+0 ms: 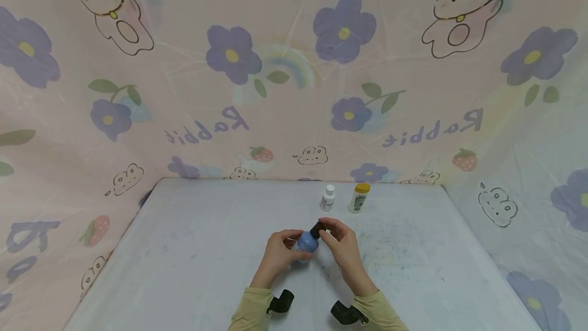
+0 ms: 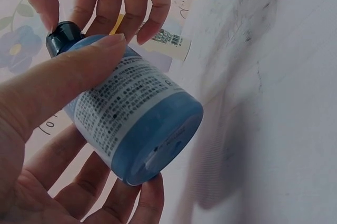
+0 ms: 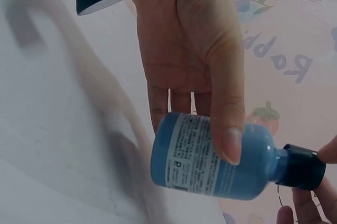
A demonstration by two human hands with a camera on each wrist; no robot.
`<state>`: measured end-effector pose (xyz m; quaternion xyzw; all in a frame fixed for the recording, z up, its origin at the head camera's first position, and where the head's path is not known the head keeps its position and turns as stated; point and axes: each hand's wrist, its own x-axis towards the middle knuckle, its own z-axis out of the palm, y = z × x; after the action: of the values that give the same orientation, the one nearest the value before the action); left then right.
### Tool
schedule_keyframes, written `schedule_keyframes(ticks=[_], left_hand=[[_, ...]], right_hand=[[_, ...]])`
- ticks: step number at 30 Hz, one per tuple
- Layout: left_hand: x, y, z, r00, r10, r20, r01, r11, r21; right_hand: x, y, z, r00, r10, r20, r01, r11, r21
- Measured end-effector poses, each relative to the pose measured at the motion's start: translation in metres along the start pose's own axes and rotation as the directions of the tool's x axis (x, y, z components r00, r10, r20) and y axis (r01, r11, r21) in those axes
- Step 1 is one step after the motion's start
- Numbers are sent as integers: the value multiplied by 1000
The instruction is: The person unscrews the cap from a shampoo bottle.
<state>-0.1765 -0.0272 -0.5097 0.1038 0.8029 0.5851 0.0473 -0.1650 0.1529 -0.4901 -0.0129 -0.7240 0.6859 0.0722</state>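
A blue bottle (image 1: 306,242) with a black cap (image 1: 318,229) is held tilted above the table (image 1: 184,249). My left hand (image 1: 288,249) grips its body, with the thumb across the printed label (image 2: 121,103) and the fingers underneath. My right hand (image 1: 328,232) pinches the cap with its fingertips (image 2: 50,16). In the right wrist view the bottle (image 3: 205,158) lies sideways with its cap (image 3: 303,167) to the right, where my right fingertips (image 3: 329,150) touch it.
A small white bottle (image 1: 328,197) and a yellow-capped bottle (image 1: 359,197) stand on the table behind my hands. Flower-and-rabbit patterned cloth (image 1: 285,75) walls the table on three sides. Black wrist cameras (image 1: 281,301) sit at my cuffs.
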Motion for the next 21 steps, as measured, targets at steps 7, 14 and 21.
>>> schedule_keyframes(ticks=[7, 14, 21], left_hand=[[0, 2, -1, 1000, -7, 0, 7, 1000, -12], [1, 3, -1, 1000, 1, 4, -1, 1000, -22], [1, 3, 1, 1000, -2, 8, 3, 1000, -13]], right_hand=[[-2, -2, 0, 999, -32, 27, 30, 998, 48], [-1, -4, 1, 1000, -18, -1, 18, 1000, 22], [-1, -3, 5, 996, 20, -84, -21, 1000, -16]])
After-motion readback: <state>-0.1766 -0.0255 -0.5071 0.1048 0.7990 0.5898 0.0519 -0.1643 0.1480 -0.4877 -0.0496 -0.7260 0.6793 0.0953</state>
